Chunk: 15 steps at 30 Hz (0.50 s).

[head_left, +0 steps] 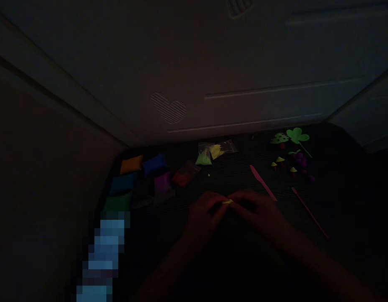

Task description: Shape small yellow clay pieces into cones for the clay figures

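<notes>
Between the fingertips of both hands is a small strip of yellow modelling clay. My left hand pinches its left end, and my right hand closes on its right end. Both hands are held over the dark table. A tiny yellow crumb lies beyond my left hand. Just past my right hand rests a pink plastic knife, and farther right a thin pink modelling tool. The dim light hides finer detail of the fingers.
At the back right stand a spotted mushroom, a green clover, small yellow-capped mushrooms and purple balls. Clay packets, including an orange packet, a red bag and a light green bag, lie left and centre. A blurred bright patch is at lower left.
</notes>
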{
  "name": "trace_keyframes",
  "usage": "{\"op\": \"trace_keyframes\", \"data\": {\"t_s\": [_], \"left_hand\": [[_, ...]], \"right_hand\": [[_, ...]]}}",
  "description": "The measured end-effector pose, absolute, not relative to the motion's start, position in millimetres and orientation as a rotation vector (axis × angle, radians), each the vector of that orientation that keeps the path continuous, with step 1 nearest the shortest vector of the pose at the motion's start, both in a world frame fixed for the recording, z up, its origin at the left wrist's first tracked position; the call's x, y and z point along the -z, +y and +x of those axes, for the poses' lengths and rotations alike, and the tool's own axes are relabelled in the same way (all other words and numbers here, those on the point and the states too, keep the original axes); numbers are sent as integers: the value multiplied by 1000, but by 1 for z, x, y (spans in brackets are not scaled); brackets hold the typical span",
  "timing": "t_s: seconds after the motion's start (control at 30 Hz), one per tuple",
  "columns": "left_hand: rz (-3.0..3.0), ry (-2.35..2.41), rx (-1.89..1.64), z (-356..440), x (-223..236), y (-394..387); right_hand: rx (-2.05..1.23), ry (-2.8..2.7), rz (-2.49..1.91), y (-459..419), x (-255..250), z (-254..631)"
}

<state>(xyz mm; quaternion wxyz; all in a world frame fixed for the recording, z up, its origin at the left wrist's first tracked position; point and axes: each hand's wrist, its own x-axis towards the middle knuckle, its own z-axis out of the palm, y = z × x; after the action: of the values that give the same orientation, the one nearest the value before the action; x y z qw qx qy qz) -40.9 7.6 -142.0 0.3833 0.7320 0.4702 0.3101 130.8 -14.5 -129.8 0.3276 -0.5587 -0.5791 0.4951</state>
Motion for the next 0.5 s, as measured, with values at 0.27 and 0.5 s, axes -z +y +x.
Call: {"op": "trace_keyframes", "data": {"t_s": [0.27,0.5], "left_hand": [[1851,1219,-705,-39,147,7],[1847,1230,-718,-33,144,7]], "right_hand": [[-1358,-1454,-1513,-15,141,129],[-1492,-1243,-1468,-11,139,131]]}}
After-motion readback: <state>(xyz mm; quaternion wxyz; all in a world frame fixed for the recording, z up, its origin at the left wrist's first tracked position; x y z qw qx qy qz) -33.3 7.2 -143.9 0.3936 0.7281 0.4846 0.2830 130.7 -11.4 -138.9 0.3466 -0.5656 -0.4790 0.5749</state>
